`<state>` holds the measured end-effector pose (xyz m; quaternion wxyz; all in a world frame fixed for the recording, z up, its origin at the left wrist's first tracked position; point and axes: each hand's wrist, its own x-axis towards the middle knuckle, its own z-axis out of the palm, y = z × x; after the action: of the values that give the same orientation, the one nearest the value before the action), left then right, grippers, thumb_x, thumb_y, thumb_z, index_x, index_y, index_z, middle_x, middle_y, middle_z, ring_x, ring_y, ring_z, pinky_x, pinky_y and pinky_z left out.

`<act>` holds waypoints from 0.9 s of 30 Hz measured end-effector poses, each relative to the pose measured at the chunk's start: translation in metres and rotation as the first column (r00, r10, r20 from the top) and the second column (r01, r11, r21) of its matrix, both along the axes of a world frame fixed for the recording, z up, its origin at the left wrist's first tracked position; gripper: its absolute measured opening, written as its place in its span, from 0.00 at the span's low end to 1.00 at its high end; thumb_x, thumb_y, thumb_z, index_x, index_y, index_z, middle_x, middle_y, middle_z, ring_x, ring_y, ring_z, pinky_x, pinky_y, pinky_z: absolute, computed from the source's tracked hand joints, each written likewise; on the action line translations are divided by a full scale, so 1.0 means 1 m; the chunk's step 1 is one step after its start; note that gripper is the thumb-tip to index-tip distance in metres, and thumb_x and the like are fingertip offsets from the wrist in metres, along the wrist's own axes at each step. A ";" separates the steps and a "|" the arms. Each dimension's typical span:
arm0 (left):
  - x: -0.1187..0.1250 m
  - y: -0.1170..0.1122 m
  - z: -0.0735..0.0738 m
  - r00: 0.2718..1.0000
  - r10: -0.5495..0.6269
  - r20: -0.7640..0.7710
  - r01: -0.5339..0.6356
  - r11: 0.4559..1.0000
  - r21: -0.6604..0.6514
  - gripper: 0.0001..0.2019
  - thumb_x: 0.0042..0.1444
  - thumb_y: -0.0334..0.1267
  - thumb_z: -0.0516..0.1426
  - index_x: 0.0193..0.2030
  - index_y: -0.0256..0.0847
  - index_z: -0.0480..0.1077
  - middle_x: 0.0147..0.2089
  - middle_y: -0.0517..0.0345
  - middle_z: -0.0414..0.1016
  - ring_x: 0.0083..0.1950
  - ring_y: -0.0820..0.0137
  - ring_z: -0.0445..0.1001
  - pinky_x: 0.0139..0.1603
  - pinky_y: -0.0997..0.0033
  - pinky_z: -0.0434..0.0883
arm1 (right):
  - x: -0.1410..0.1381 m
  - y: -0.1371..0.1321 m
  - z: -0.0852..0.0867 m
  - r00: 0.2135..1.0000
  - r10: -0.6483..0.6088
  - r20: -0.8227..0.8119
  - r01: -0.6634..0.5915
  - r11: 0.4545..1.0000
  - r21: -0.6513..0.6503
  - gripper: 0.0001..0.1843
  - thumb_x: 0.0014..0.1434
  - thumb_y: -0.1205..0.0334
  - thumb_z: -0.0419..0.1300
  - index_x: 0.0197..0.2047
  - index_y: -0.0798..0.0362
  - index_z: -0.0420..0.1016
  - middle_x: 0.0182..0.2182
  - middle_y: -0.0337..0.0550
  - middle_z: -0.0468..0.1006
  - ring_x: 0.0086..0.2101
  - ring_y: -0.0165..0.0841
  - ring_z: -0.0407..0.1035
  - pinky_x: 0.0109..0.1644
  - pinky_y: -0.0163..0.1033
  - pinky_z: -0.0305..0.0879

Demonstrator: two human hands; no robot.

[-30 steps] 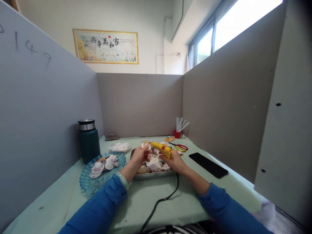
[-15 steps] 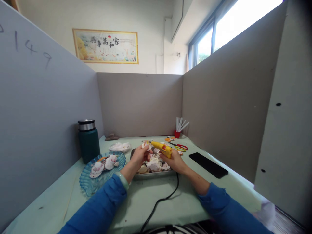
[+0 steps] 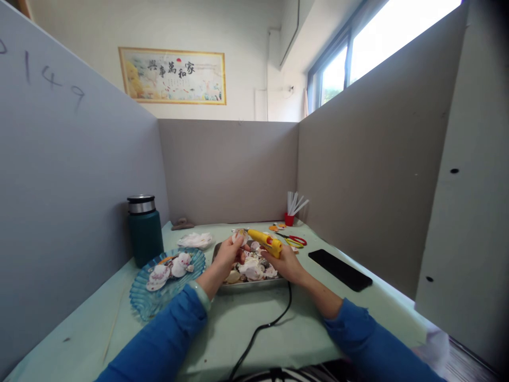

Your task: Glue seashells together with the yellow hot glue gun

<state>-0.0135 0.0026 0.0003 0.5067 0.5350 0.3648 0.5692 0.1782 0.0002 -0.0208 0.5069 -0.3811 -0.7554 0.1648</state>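
Observation:
My right hand (image 3: 287,263) is wrapped round the handle of a yellow glue gun (image 3: 265,241), whose nozzle points left. Between the fingers of my left hand (image 3: 227,258) is a small pale seashell (image 3: 239,236), held up close to the nozzle. Both hands are over a metal tray (image 3: 254,287) heaped with shells (image 3: 254,268). A black cord (image 3: 258,330) runs from under the gun across the cloth toward me. On the left, a blue scalloped glass plate (image 3: 148,302) bears shells joined into a figure (image 3: 181,264).
A dark green bottle (image 3: 145,236) stands behind the plate. Farther back are a pile of white material (image 3: 195,240), red-and-yellow scissors (image 3: 294,240) and a red cup (image 3: 289,219) of white sticks. A black phone-like slab (image 3: 340,269) lies right. Grey partitions (image 3: 228,170) enclose the table.
The glue gun has shifted very slightly to the right, and the shell has turned a little in my left fingers. Everything else looks the same.

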 end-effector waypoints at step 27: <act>-0.003 0.002 0.002 0.972 0.221 0.087 -0.217 0.975 -0.046 0.13 0.53 0.46 0.59 0.31 0.38 0.63 0.23 0.59 0.74 0.13 0.79 0.62 0.15 0.79 0.58 | 0.004 0.011 -0.002 0.998 -0.009 0.055 0.012 0.999 -0.050 0.15 0.55 0.52 0.60 0.38 0.56 0.76 0.30 0.42 0.76 0.30 0.33 0.68 0.34 0.36 0.62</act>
<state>-0.0168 0.0051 0.0021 0.4667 0.4556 0.4083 0.6387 0.1821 0.0109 -0.0231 0.4769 -0.4022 -0.7627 0.1705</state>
